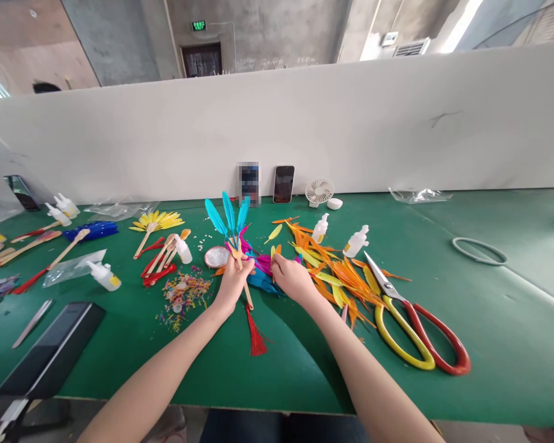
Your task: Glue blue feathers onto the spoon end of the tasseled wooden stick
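My left hand (232, 286) is closed around a wooden fan handle (246, 294). Three turquoise feathers (228, 212) fan out from the top of the handle, and a red tassel (257, 335) hangs from its lower end onto the green table. My right hand (292, 278) is closed in a pinch over a pile of feathers, its fingertips beside magenta feathers (261, 264); what it pinches, if anything, is hidden. Blue feathers (263, 283) lie under and between the hands. A small round dish (216, 256) of whitish stuff stands left of the fan.
Orange and yellow feathers (346, 274) spread to the right, beside large scissors (409, 317) and glue bottles (356, 241). To the left are a yellow feather fan (154, 224), wooden handles (165, 253), colourful scraps (184, 295) and a black device (55, 347). A phone (284, 184) leans against the white partition.
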Motion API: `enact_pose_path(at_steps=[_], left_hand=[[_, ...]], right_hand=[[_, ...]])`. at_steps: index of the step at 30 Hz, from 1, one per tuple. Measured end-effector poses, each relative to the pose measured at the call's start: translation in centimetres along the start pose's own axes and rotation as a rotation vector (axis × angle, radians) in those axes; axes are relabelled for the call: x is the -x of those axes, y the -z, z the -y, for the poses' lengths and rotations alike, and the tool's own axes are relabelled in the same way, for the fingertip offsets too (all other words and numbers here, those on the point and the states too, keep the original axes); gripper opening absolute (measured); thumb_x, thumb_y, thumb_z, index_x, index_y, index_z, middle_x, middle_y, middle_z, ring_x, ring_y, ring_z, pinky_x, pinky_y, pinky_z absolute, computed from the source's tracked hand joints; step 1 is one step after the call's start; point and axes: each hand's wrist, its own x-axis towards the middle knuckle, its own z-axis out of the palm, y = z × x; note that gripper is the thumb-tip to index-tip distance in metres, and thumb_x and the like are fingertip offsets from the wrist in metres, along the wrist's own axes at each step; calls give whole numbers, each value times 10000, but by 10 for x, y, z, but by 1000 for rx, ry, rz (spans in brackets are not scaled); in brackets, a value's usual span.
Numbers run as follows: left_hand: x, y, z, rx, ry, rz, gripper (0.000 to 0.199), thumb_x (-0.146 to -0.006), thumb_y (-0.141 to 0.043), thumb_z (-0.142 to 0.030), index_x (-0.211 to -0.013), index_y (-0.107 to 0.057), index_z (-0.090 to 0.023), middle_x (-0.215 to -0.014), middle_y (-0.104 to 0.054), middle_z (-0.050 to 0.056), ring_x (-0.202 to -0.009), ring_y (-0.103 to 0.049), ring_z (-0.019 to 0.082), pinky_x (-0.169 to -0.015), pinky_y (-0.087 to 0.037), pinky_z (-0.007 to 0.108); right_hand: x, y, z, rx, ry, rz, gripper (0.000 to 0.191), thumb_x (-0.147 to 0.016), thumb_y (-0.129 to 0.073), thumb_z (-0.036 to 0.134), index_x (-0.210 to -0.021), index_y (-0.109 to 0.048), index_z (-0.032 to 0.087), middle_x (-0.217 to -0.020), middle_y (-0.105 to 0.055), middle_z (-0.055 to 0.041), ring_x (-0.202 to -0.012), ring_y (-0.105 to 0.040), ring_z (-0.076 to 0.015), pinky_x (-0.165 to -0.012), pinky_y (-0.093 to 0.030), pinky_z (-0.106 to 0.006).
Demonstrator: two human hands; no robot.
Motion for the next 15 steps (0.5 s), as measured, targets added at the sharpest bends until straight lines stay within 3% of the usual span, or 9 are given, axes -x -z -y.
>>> enact_pose_path(at_steps=[4, 7, 9, 12, 15], left_hand=[[-1, 0, 1, 0, -19, 3, 319, -629, -612, -406, -768, -424, -188, -674, -500, -42, -649, -560, 126, -661, -442, 290], [-1, 1, 1, -3, -39, 17, 306, -649, -597, -404, -771, -416, -190, -641, -506, -44, -635, -558, 129, -662, -429, 289], [0, 2, 1, -14, -47, 14, 291, -660, -591, -396, -768, -415, -191, -635, -509, -41, -652, -558, 132, -675, -421, 286], [0, 3, 1, -12, -49, -5, 266, -673, -589, -378, -771, -424, -194, -702, -509, -26, -719, -551, 134, -711, -421, 284], [-1, 4, 1, -3, -57, -31, 245, -681, -589, -370, -783, -443, -201, -780, -489, -12, -819, -530, 142, -773, -414, 290]], right_hand=[[1, 1, -4, -76, 152, 100, 149, -779, -488, 319, -786, -512, 172, -700, -579, -33, -651, -524, -157, -548, -318, -225], [2, -1, -8, -50, 235, 187, 337, -624, -660, 395, -797, -508, 149, -818, -579, -76, -760, -519, -194, -602, -351, -243], [2, -3, -10, -15, 226, 200, 330, -602, -684, 332, -803, -506, 141, -851, -572, -89, -787, -514, -203, -618, -354, -249], [0, -5, -11, -20, 183, 190, 141, -674, -588, 191, -775, -497, 153, -788, -574, -67, -735, -522, -181, -594, -339, -243], [-2, -6, -12, -73, 94, 144, 56, -718, -509, 170, -762, -475, 169, -729, -568, -50, -678, -522, -174, -564, -317, -248]])
